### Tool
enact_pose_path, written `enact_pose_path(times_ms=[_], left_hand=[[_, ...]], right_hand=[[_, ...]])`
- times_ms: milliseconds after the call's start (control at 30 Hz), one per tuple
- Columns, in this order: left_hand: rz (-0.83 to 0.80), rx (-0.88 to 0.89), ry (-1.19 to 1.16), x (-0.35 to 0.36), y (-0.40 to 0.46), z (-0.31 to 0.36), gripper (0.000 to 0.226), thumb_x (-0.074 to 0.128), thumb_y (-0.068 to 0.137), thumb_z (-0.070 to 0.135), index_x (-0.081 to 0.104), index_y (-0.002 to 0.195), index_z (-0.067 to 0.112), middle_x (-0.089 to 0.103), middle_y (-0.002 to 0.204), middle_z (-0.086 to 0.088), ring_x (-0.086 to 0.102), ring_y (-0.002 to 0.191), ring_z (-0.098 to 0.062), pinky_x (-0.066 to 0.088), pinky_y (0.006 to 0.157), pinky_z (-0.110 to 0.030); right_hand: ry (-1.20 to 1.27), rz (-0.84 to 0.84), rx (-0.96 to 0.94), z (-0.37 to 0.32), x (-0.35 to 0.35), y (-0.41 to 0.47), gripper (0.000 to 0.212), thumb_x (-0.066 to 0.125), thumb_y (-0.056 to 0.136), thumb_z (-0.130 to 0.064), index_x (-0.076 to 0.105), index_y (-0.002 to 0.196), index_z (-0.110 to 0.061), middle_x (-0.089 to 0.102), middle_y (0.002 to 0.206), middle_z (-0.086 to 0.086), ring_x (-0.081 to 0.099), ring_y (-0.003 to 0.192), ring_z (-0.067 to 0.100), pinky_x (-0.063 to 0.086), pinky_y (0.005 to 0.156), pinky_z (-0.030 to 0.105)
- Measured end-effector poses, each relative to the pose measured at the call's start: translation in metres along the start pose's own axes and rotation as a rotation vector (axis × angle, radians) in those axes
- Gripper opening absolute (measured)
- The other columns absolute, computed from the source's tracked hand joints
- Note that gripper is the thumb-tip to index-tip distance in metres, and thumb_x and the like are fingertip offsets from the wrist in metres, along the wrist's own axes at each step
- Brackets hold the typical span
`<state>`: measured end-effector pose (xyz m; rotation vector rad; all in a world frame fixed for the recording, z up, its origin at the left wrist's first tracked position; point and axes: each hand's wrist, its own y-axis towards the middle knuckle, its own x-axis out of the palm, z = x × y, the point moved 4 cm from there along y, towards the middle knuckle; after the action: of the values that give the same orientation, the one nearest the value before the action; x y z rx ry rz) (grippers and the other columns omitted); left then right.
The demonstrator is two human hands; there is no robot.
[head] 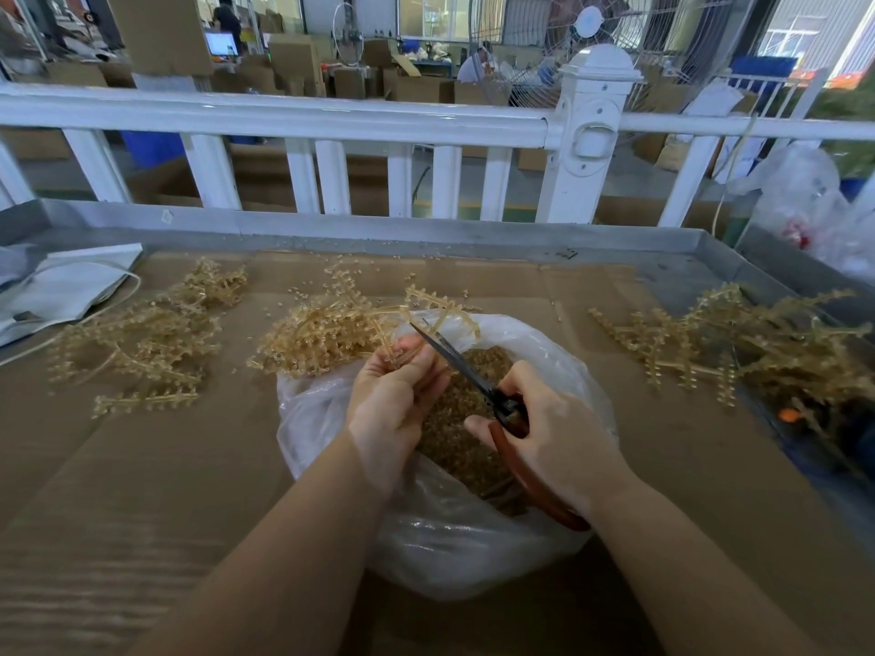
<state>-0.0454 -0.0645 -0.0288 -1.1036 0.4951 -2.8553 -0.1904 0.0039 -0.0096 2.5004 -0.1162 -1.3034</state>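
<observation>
An open plastic bag sits on the cardboard sheet that covers the table, and every place here is told from that bag; inside it lies a heap of small tan pieces. Above the bag's left rim the left hand has its grip clenched on the stalks of a tan plastic sprig, fingers curled and thumb pressing in; the sprig's beaded branches fan out past the bag's far-left edge, and one branch arches over the bag's far rim. Above the bag's right half the right hand holds a pair of scissors, its grip wrapped round the red-brown handles, which run back toward the bag's near-right edge; the dark blades stand slightly parted and point up and left over the bag's mouth, their tips just beside the left fingertips; whether a stalk lies between the blades I cannot tell.

Well to the left of the bag lies a loose pile of sprigs; well to the right of it spreads a second pile; stray bits dot the cardboard beyond the bag. Far to the bag's left rests a white paper carrier with a cord handle. Beyond the bag, past the table's raised metal rim, runs a white fence; behind that stands a large caged fan among cardboard boxes; far right of the bag slumps a crumpled clear sack.
</observation>
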Motion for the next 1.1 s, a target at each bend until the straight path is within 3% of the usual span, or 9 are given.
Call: enact_pose_path(times_ms=[133,267,367,567,767,1100], left_hand=[[-0.025,-0.004,0.015,-0.001,0.001,0.000,0.017,0.056,0.087,-0.007,0.059,0.087,0.010,0.067,0.075,-0.007,0.067,0.057,-0.010,0.056,0.052,-0.022],[-0.032,-0.025,0.006,-0.002,0.001,0.000,0.018,0.056,0.087,-0.006,0.060,0.085,0.012,0.067,0.069,-0.004,0.065,0.054,-0.009,0.054,0.050,-0.022],[-0.054,-0.027,0.005,-0.002,0.001,0.001,0.020,0.055,0.088,-0.005,0.059,0.083,0.014,0.065,0.058,0.000,0.063,0.050,-0.008,0.054,0.049,-0.022],[-0.116,-0.010,0.030,0.001,-0.001,-0.002,0.022,0.054,0.088,-0.006,0.059,0.082,0.015,0.065,0.057,0.001,0.063,0.050,-0.007,0.056,0.053,-0.021],[-0.058,0.007,-0.010,0.002,-0.002,-0.001,0.021,0.055,0.088,-0.006,0.059,0.083,0.014,0.066,0.058,0.001,0.064,0.051,-0.008,0.056,0.052,-0.021],[0.022,0.053,-0.090,0.000,-0.004,0.003,0.021,0.057,0.088,-0.004,0.057,0.082,0.016,0.065,0.064,0.000,0.063,0.050,-0.007,0.053,0.049,-0.019]], right_hand=[[0.019,-0.019,0.024,0.001,-0.003,0.001,0.032,0.061,0.083,-0.055,0.045,0.091,-0.028,0.051,0.067,-0.010,0.049,0.060,0.002,0.035,0.058,0.019],[0.031,-0.054,0.029,0.001,-0.005,0.002,0.031,0.060,0.084,-0.055,0.044,0.091,-0.029,0.053,0.072,-0.010,0.051,0.064,0.004,0.042,0.062,0.024],[0.045,-0.066,0.034,0.000,-0.007,0.002,0.030,0.060,0.084,-0.055,0.044,0.088,-0.030,0.055,0.073,-0.009,0.053,0.065,0.004,0.041,0.061,0.021],[0.092,-0.064,0.069,0.002,-0.010,0.006,0.029,0.061,0.085,-0.052,0.046,0.086,-0.028,0.058,0.074,-0.004,0.055,0.067,0.005,0.043,0.060,0.014],[-0.007,-0.009,0.037,0.001,-0.005,0.001,0.031,0.058,0.084,-0.057,0.044,0.089,-0.029,0.051,0.067,-0.012,0.049,0.059,0.001,0.033,0.055,0.015],[-0.063,0.004,-0.009,-0.005,-0.005,-0.006,0.033,0.057,0.083,-0.057,0.040,0.088,-0.030,0.046,0.061,-0.013,0.047,0.055,0.000,0.034,0.054,0.018]])
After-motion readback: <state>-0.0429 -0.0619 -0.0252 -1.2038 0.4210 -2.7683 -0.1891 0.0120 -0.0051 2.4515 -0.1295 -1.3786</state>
